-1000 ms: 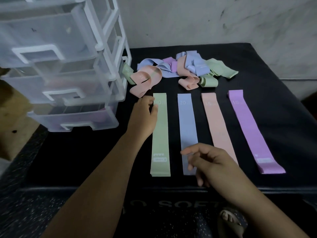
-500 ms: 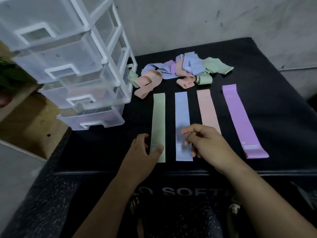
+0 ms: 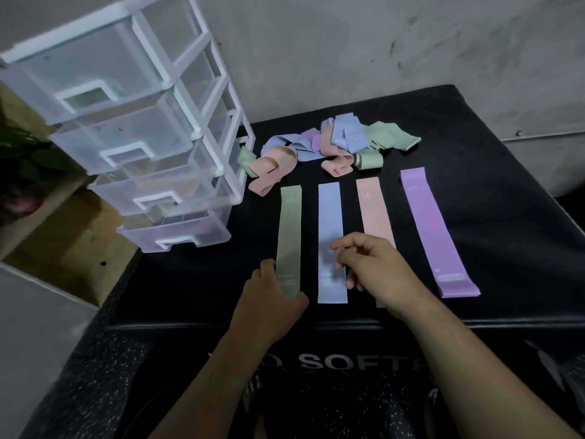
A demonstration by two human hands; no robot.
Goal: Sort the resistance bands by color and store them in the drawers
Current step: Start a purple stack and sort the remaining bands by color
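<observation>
Our left hand (image 3: 273,301) has the near end of the green band (image 3: 288,236) pinched across its width. The fingers curl over the left edge and the thumb presses along the right, low in the frame a little left of centre. The band looks like several flat loops stacked, though blur at that end keeps us from counting them. Our right hand (image 3: 378,270) holds nothing; its fingers hang loosely curled just above the near part of the blue band (image 3: 330,223), at centre frame.

We judge these bands light, thin and floppy, with a slightly grippy face. They should not slip out of a pinch, but lifting by one end would let the far end drag and the layers fan apart. We would do better to gather the green stack at both ends, or fold it at the middle and take hold of the fold.

Right of the blue lie the peach band (image 3: 373,210) and the purple band (image 3: 433,229), all four straight, side by side and apart on the black mat (image 3: 506,248). Beyond them, at upper centre, a tangled pile (image 3: 335,144) of mixed colours waits unsorted. The clear drawer unit (image 3: 142,131) stands at upper left, and we will need a free hand to pull a drawer open before the green goes in
</observation>
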